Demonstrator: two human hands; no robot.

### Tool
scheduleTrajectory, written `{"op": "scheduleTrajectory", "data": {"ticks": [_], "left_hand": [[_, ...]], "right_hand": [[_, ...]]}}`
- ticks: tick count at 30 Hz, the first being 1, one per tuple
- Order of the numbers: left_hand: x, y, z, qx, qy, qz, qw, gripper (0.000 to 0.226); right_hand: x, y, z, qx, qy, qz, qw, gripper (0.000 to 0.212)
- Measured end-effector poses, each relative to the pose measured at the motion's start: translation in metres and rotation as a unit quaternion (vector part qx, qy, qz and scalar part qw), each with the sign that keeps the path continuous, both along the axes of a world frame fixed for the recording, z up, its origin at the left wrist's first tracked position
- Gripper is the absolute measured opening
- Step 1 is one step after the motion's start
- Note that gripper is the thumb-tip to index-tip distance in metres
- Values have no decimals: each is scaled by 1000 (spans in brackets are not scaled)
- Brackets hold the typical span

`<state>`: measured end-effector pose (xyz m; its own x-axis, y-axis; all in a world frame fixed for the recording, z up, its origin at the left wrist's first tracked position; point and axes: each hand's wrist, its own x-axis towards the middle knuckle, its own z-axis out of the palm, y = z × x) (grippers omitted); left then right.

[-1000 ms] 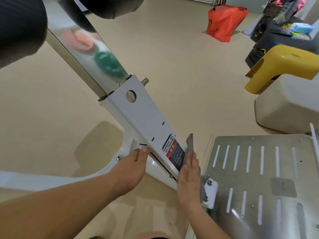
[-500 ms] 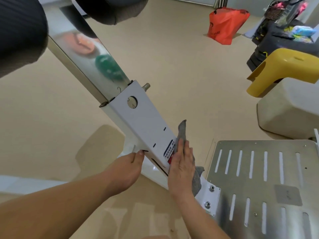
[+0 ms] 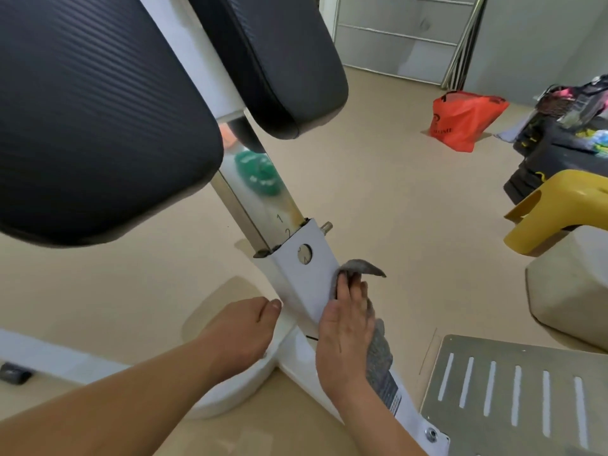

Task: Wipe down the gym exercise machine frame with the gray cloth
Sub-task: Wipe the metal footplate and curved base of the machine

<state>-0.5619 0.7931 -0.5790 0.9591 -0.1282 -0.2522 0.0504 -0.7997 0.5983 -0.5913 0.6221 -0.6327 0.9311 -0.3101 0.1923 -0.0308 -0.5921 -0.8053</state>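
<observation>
The white frame post (image 3: pixel 302 274) is my landmark. Its long axis leans, rising from the bolted foot low down to the upper left, where a chrome inner tube (image 3: pixel 260 199) slides out of its top and runs up between two black pads (image 3: pixel 98 120).

My right hand (image 3: pixel 345 330) lies flat on the post's front face. Its fingers are stretched along the post and press the gray cloth (image 3: pixel 378 350) against the right edge. The cloth follows the same axis as the post. Most of it trails down under my palm toward the foot, and one loose corner sticks out past my fingertips, away from the post.

My left hand (image 3: pixel 243 327) sits at the post's left side with the thumb tip touching its edge. The other fingers are tucked under out of sight, so I cannot tell whether they grip anything.

A locking pin (image 3: pixel 326 227) juts from the post's top right corner, just above the cloth. The big near pad hangs over the post's upper left and hides that part of the frame.

To the right of the post's foot lies a slotted metal footplate (image 3: pixel 513 390). Farther right of the post are a beige block (image 3: pixel 572 291) and a yellow stool (image 3: pixel 559 205). An orange bag (image 3: pixel 460 118) sits on the floor well beyond them.
</observation>
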Motion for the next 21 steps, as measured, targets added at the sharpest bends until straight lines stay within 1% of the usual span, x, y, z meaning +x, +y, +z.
{"op": "scheduleTrajectory", "data": {"ticks": [1,3,6,7,9,10,12,14,15,17,18,19,21], "left_hand": [[0,3,1,-1,1,4,1000,51],[1,7,5,-8,-1,12,1000,52],[2,11,10,-29,-1,12,1000,55],[1,13,11,-30,-2,11,999,55],[-1,17,12,-24,-12,10,1000,52],[-2,18,12,-22,-18,12,1000,51],[-3,22,10,-24,-18,20,999,50],[-4,23,7,-32,-7,26,999,49],[-4,23,6,-33,-3,26,999,49],[-5,17,6,-30,-6,26,999,49],[-5,12,8,-28,-14,26,999,49],[-5,6,10,-29,-28,26,999,48],[-4,-6,16,-30,-85,29,996,42]], "right_hand": [[2,7,7,-3,-2,3,1000,62],[8,28,24,-22,-44,33,998,65],[24,54,52,-60,-104,70,990,59],[29,56,57,-55,-116,57,990,58],[37,53,59,-4,-133,3,991,57],[40,49,59,23,-130,-17,991,59],[46,40,54,43,-106,-45,992,66],[53,24,46,59,-52,-87,993,68],[55,13,43,76,-11,-94,993,63],[57,-9,37,94,69,-52,992,52],[55,-16,36,79,89,-21,993,51],[51,-19,36,53,89,5,995,53],[40,-15,32,-18,37,48,998,62]]}}
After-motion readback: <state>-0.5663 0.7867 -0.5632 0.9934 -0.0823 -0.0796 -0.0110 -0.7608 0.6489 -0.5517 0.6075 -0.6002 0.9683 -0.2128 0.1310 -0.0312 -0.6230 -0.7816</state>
